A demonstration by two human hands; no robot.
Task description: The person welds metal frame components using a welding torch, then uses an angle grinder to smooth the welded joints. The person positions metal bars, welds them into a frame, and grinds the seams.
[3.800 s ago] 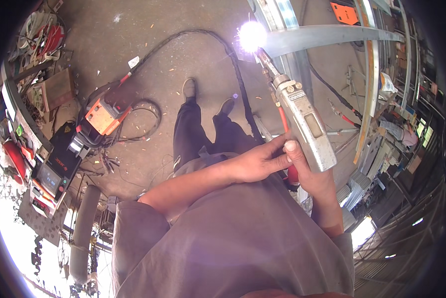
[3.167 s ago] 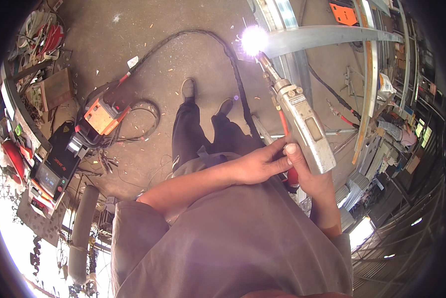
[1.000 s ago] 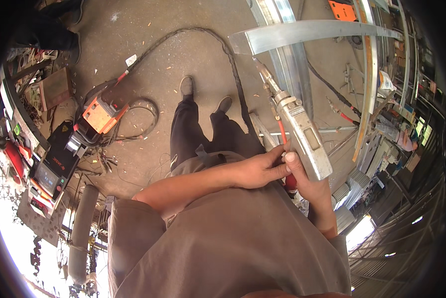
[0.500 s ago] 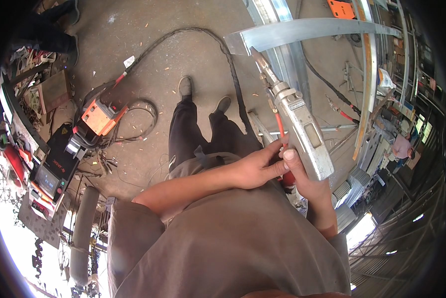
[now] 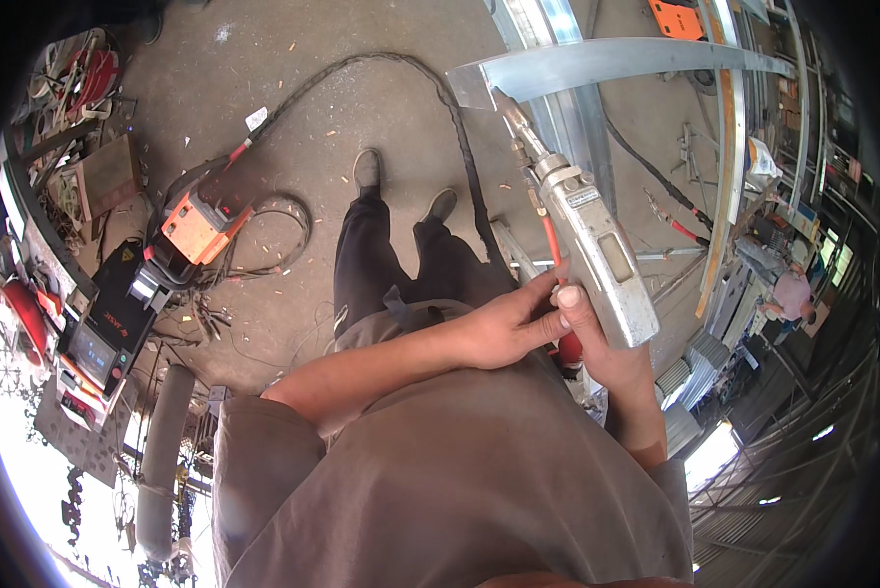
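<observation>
A silver welding gun (image 5: 604,250) with a boxy body and a narrow nozzle is held in front of my waist. My right hand (image 5: 602,338) is closed around its lower part, with the thumb on top. Closed beside it, my left hand (image 5: 518,323) has its fingers at the red hose (image 5: 547,230) along the gun's side; the gun's body partly hides its fingertips. The nozzle tip reaches the lower edge of a long grey sheet-metal strip (image 5: 616,67), near its left end; whether they touch I cannot tell. The strip crosses metal channels (image 5: 577,127).
A thick black cable (image 5: 464,147) arcs over the floor from the left to my feet. An orange-and-black machine (image 5: 200,230) stands left beside a coiled cable. Clutter and a dark control unit (image 5: 107,328) line the left. Metal rails (image 5: 726,147) and another person (image 5: 791,296) are at the right.
The welding gun's rear end has shifted slightly up and right, with my hands still on it. A person's legs at the upper left have mostly left the view, uncovering red clutter.
</observation>
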